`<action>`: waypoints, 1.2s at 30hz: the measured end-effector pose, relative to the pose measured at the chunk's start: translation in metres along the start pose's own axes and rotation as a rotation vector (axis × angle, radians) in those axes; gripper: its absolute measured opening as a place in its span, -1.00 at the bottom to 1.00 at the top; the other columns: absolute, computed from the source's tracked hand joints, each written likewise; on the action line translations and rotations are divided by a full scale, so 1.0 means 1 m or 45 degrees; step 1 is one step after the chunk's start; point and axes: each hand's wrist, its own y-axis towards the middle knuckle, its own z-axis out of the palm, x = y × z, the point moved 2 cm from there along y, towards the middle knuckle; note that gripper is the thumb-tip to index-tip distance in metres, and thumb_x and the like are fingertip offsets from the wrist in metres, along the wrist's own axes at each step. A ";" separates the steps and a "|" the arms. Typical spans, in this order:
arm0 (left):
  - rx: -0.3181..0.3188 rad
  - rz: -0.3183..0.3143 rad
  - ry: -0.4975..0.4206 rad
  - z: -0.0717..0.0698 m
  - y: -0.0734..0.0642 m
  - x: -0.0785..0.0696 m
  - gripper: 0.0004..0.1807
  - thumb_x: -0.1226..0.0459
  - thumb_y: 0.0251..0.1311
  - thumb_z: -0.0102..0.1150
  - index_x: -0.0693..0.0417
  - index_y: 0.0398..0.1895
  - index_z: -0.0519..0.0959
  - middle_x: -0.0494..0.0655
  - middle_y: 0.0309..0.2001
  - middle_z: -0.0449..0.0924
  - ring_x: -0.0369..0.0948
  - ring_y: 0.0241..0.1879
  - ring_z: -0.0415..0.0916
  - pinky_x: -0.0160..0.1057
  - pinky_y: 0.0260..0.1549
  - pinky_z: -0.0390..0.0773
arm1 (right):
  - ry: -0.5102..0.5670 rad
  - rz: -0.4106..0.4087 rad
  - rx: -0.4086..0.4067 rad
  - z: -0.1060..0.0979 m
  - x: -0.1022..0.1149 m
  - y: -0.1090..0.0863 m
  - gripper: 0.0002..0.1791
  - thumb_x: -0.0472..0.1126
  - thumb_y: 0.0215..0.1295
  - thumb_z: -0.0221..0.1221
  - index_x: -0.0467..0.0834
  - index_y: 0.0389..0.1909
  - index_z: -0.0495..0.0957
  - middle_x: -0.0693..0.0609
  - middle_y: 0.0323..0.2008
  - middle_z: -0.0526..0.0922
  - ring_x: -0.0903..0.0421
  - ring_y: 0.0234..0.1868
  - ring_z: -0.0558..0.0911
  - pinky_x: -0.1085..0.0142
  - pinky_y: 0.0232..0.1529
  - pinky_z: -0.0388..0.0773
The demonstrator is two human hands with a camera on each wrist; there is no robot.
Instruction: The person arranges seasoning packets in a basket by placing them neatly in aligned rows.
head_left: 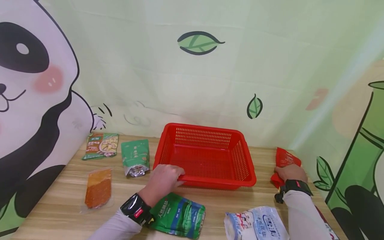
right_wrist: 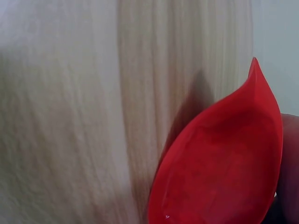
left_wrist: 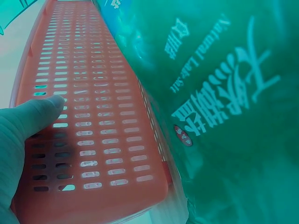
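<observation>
A red plastic basket (head_left: 200, 159) with slotted walls stands on the table near the back curtain. My left hand (head_left: 163, 180) grips its front-left rim; in the left wrist view the thumb (left_wrist: 44, 112) presses on the slotted outer wall. Below that hand a green salt pouch (head_left: 180, 216) lies on the table. At the right my right hand (head_left: 292, 173) holds a red packet (head_left: 286, 158) by its middle, with parts showing on both sides of the hand. In the right wrist view the packet (right_wrist: 219, 163) bulges close to the wood, its lower end cut off by the frame.
Left of the basket are a green pouch (head_left: 135, 155), a green and brown food packet (head_left: 101, 145) and a clear bag of orange-red contents (head_left: 98, 190). A white and blue bag (head_left: 258, 223) lies at the front right. A printed curtain (head_left: 210, 83) bounds the back.
</observation>
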 end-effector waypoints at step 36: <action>-0.024 0.032 0.021 0.005 0.001 0.003 -0.69 0.01 -0.05 0.63 -0.09 -0.30 0.76 -0.25 -0.48 0.75 -0.32 -0.57 0.58 -0.44 -0.51 0.54 | 0.068 -0.106 -0.111 -0.002 0.007 0.003 -0.33 0.09 0.31 0.20 -0.57 -0.12 0.55 -0.38 -0.30 0.64 -0.22 -0.28 0.53 0.12 -0.31 0.47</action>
